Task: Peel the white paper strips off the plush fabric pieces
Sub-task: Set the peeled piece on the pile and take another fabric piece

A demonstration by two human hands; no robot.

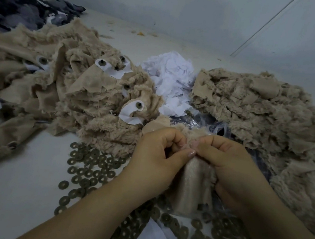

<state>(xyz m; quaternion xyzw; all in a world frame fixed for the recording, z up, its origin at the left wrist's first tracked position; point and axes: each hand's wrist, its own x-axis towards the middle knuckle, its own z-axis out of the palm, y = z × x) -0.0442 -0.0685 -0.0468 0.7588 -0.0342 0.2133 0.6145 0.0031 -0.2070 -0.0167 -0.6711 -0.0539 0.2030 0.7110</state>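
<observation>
Head view: left hand (pixel 154 154) and right hand (pixel 224 166) fingers pinch one plush piece (pixel 194 184).

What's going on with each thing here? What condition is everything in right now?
Left hand: pinching the held plush piece.
Right hand: gripping the same piece.
Held plush piece: smooth backing up, no paper visible.
Left plush pile: white strips still attached.
Right plush pile: no strips visible.
Paper scraps: crumpled, heaped.
Washers: scattered loose.

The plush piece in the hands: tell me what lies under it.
Under the plush piece, brown washers and clear plastic wrap spread across the table. What is directly beneath stays hidden by the fabric and both hands.
</observation>
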